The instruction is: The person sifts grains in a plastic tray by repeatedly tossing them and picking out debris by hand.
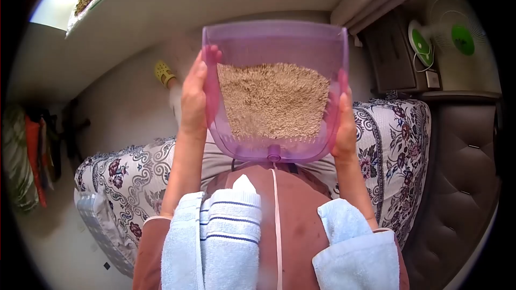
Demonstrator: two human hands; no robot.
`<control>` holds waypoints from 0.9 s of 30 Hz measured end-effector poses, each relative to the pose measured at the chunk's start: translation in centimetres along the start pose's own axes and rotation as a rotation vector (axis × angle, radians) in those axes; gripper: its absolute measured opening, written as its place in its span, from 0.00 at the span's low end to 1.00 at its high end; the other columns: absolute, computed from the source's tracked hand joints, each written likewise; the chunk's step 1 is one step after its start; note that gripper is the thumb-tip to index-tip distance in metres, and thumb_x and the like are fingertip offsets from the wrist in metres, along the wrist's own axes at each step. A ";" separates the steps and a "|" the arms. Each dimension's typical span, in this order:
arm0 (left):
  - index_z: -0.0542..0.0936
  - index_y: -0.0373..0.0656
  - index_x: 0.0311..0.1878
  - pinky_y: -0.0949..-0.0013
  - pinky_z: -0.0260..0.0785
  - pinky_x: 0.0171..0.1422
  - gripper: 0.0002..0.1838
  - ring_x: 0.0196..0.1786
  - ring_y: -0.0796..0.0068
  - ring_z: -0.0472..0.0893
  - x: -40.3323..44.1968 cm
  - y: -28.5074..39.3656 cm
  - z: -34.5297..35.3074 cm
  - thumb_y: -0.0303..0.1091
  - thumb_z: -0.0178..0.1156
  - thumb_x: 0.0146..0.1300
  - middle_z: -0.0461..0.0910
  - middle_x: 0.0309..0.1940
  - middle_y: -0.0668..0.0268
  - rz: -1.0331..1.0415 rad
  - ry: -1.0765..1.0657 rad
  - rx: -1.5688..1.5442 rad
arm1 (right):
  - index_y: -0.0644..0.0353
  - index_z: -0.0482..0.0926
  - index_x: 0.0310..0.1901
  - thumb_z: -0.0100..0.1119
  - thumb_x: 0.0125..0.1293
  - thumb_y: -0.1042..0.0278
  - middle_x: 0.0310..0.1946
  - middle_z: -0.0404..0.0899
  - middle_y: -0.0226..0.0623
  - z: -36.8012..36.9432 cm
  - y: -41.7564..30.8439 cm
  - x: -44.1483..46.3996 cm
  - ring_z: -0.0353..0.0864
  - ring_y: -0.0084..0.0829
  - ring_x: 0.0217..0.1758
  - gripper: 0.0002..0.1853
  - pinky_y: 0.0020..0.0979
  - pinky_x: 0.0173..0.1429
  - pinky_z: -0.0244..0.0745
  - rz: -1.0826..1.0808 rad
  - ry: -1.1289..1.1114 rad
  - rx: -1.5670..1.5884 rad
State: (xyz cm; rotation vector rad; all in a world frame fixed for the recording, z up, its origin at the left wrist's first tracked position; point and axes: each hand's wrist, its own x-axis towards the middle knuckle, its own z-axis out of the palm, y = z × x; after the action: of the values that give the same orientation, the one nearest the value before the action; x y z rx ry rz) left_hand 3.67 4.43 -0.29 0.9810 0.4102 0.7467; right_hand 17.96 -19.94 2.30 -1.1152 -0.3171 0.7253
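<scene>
While one patterned cover is stretching across mid-frame, one headboard is standing at right, one nightstand and one fan at upper right, and one clog is showing at upper left. At upper centre, one tray is holding one heap of grains; the left hand and right hand are clasping its two sides, one grip on each.

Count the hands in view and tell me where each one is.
2: the left hand holds the left side of the purple pan, and the right hand holds its right side. No others show.
</scene>
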 end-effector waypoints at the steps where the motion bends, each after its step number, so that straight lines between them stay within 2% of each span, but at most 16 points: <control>1: 0.61 0.27 0.70 0.65 0.53 0.76 0.25 0.69 0.66 0.66 0.6 1.6 1.2 0.34 0.41 0.76 0.68 0.66 0.55 0.045 -0.013 -0.041 | 0.51 0.49 0.76 0.33 0.78 0.54 0.71 0.60 0.42 0.3 -0.8 0.2 0.61 0.35 0.73 0.28 0.38 0.76 0.53 -0.008 0.002 0.016; 4: 0.58 0.29 0.72 0.63 0.51 0.78 0.26 0.71 0.65 0.65 0.6 5.2 4.1 0.35 0.40 0.77 0.66 0.68 0.55 0.216 -0.142 -0.052 | 0.53 0.47 0.76 0.33 0.78 0.54 0.72 0.59 0.42 0.7 -1.2 0.1 0.59 0.36 0.74 0.30 0.40 0.77 0.50 -0.227 -0.124 0.171; 5: 0.57 0.29 0.72 0.62 0.50 0.78 0.26 0.72 0.65 0.63 0.6 4.1 3.2 0.34 0.39 0.77 0.65 0.69 0.55 0.124 -0.134 -0.083 | 0.53 0.46 0.76 0.34 0.77 0.52 0.72 0.59 0.42 -0.7 0.9 0.6 0.58 0.39 0.74 0.31 0.41 0.77 0.48 -0.192 -0.019 0.071; 6: 0.57 0.30 0.72 0.62 0.49 0.78 0.26 0.73 0.65 0.62 0.6 2.1 1.8 0.34 0.38 0.77 0.64 0.69 0.55 0.034 -0.128 -0.114 | 0.53 0.46 0.76 0.34 0.77 0.52 0.71 0.60 0.42 -1.0 1.9 0.6 0.61 0.38 0.73 0.31 0.41 0.75 0.52 -0.195 -0.006 -0.055; 8: 0.56 0.29 0.73 0.63 0.50 0.78 0.25 0.73 0.65 0.62 -1.0 0.0 1.7 0.31 0.38 0.76 0.62 0.71 0.54 -0.018 0.019 -0.056 | 0.54 0.47 0.76 0.34 0.77 0.54 0.70 0.62 0.41 -2.7 3.4 -0.6 0.63 0.35 0.71 0.30 0.40 0.73 0.56 -0.111 -0.001 -0.099; 13: 0.61 0.28 0.70 0.68 0.53 0.74 0.24 0.68 0.70 0.67 -1.5 -1.4 0.6 0.33 0.41 0.76 0.69 0.64 0.59 -0.106 0.000 -0.013 | 0.55 0.50 0.75 0.32 0.79 0.59 0.67 0.65 0.42 -2.3 3.2 -1.0 0.66 0.36 0.69 0.26 0.37 0.72 0.59 0.016 0.086 0.009; 16: 0.64 0.29 0.69 0.70 0.55 0.73 0.24 0.65 0.72 0.69 0.0 0.0 1.5 0.34 0.42 0.76 0.72 0.61 0.61 -0.042 -0.001 0.092 | 0.55 0.50 0.75 0.33 0.79 0.57 0.66 0.66 0.42 -1.5 2.0 -0.1 0.67 0.36 0.68 0.27 0.37 0.72 0.60 0.030 0.042 0.109; 17: 0.64 0.31 0.69 0.71 0.55 0.72 0.24 0.65 0.73 0.69 0.7 1.1 1.5 0.35 0.43 0.76 0.72 0.60 0.61 0.024 -0.069 0.195 | 0.53 0.49 0.76 0.34 0.78 0.52 0.65 0.67 0.43 -1.1 1.1 0.0 0.68 0.37 0.66 0.29 0.38 0.71 0.60 0.013 0.059 0.046; 18: 0.64 0.31 0.70 0.71 0.56 0.72 0.24 0.65 0.74 0.69 1.2 2.6 2.4 0.35 0.43 0.77 0.73 0.61 0.61 0.069 -0.108 0.159 | 0.51 0.49 0.76 0.35 0.77 0.50 0.65 0.67 0.43 -0.9 0.9 0.2 0.68 0.37 0.66 0.30 0.39 0.71 0.61 -0.049 0.021 0.086; 20: 0.63 0.31 0.70 0.70 0.57 0.73 0.24 0.67 0.73 0.68 0.0 6.1 6.9 0.36 0.42 0.77 0.72 0.63 0.59 0.105 -0.042 0.007 | 0.48 0.48 0.76 0.36 0.76 0.46 0.65 0.67 0.43 -0.6 0.5 0.3 0.68 0.37 0.66 0.32 0.40 0.70 0.61 -0.176 -0.051 0.164; 22: 0.61 0.31 0.71 0.69 0.58 0.73 0.25 0.69 0.71 0.67 0.9 4.1 3.9 0.34 0.41 0.77 0.69 0.66 0.57 -0.012 -0.064 0.041 | 0.46 0.45 0.77 0.36 0.75 0.44 0.66 0.66 0.43 -1.3 1.8 0.5 0.67 0.37 0.66 0.34 0.40 0.68 0.61 -0.066 -0.041 0.088; 23: 0.60 0.31 0.71 0.68 0.57 0.74 0.25 0.70 0.69 0.66 0.8 2.7 2.7 0.33 0.41 0.77 0.67 0.68 0.57 0.003 -0.026 0.151 | 0.45 0.44 0.77 0.37 0.75 0.43 0.66 0.66 0.43 -1.5 2.5 0.6 0.67 0.37 0.66 0.34 0.39 0.67 0.61 -0.033 -0.030 0.049; 26: 0.60 0.30 0.71 0.68 0.55 0.75 0.25 0.71 0.68 0.65 -0.7 -0.3 -0.1 0.33 0.41 0.76 0.66 0.69 0.56 -0.042 -0.001 -0.058 | 0.47 0.44 0.77 0.35 0.77 0.47 0.67 0.65 0.44 -2.3 3.8 -0.5 0.67 0.38 0.67 0.32 0.39 0.68 0.62 0.019 0.005 -0.015; 27: 0.59 0.30 0.71 0.68 0.55 0.75 0.25 0.71 0.68 0.65 -1.1 -0.8 -0.4 0.33 0.41 0.76 0.66 0.69 0.56 -0.054 0.001 -0.021 | 0.47 0.44 0.77 0.35 0.77 0.48 0.67 0.64 0.44 -2.4 3.9 -0.6 0.67 0.38 0.67 0.32 0.39 0.69 0.61 0.031 -0.011 -0.027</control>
State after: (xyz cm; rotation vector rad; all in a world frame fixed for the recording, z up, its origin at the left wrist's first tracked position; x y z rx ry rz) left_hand 2.98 3.64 -1.22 0.9466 0.4273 0.7009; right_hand 17.41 -21.05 -2.15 -1.1444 -0.3201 0.7570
